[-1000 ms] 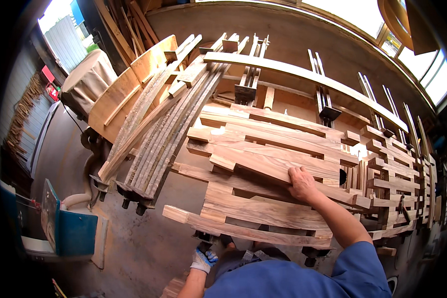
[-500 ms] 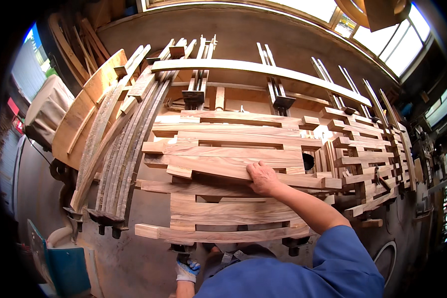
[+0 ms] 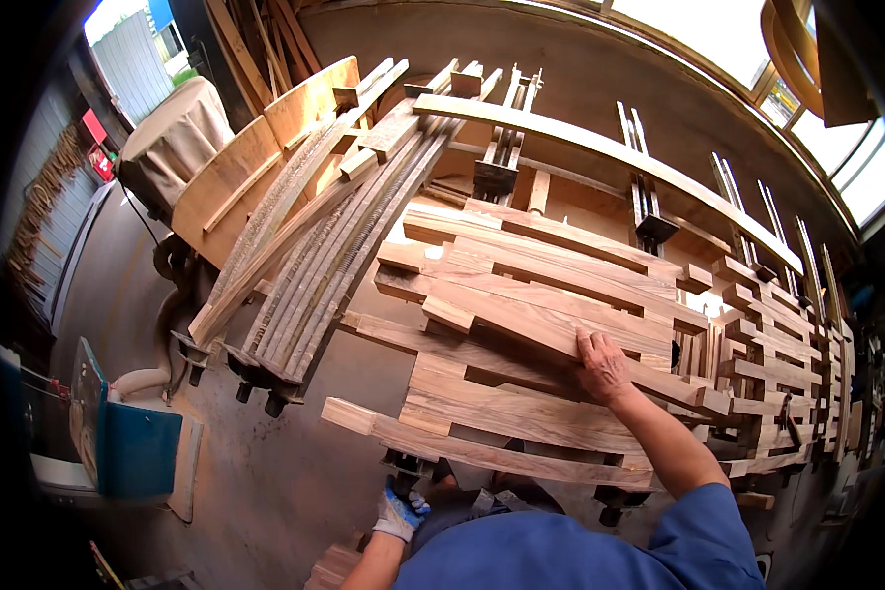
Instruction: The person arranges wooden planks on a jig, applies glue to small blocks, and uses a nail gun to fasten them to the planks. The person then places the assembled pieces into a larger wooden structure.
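Observation:
My bare right hand [image 3: 603, 368] lies across a slotted wooden piece [image 3: 521, 325], fingers on its top face and thumb by its near edge. This piece has stepped, notched ends and sits among similar joined pieces of striped, light brown wood. Low at the front, my left hand [image 3: 399, 512] wears a white and blue glove. Its fingers are wrapped round a dark handle just below a black clamp head [image 3: 409, 463]. That clamp head is under the left part of the nearest wooden rail [image 3: 482, 447]. The handle is mostly hidden by the glove.
Several long bar clamps [image 3: 310, 265] lie side by side at the left. A long pale board [image 3: 600, 157] runs across the clamp bars at the back. More slotted wooden pieces [image 3: 772, 369] stand at the right. A teal cabinet [image 3: 138, 442] is on the left.
The view has swung left, so the wood and clamps sit farther right in the picture. My right hand stays on the same wooden piece, and my left hand stays by the clamp head.

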`<state>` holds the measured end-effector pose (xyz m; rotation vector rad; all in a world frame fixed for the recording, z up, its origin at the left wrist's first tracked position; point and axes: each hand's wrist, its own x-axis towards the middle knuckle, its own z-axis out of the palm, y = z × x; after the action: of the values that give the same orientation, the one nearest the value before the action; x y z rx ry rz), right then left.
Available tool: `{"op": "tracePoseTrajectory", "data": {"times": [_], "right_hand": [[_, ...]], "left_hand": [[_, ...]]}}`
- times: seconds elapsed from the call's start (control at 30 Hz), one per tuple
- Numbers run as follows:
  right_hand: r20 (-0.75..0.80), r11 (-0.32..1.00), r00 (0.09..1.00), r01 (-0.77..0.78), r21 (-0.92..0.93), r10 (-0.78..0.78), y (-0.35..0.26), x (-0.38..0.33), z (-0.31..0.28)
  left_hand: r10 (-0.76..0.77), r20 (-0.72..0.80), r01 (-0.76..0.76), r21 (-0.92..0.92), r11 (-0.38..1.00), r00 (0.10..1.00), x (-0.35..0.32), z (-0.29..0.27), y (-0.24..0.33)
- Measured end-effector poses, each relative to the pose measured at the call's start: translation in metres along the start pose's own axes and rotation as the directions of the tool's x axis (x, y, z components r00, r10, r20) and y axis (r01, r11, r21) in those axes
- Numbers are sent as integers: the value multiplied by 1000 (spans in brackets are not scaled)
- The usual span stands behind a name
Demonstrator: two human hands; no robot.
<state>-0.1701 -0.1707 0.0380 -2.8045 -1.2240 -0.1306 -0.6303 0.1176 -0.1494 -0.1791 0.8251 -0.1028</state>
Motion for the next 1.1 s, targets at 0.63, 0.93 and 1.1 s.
{"op": "tracePoseTrajectory", "data": {"times": [0.63,0.93,1.1], "right_hand": [[405,969,914,-110,220,12,117,156,-85],[306,860,952,-128,495,-34,184,217,-80],[502,785,864,-284,551,-40,214,241,-66]], "left_hand": [[220,-254,-196,115,974,942,-9,6,-13],[869,-56,-332,911,246,491,-23,51,-43],[922,117,-34,993,-112,370,-16,76,-44]]}}
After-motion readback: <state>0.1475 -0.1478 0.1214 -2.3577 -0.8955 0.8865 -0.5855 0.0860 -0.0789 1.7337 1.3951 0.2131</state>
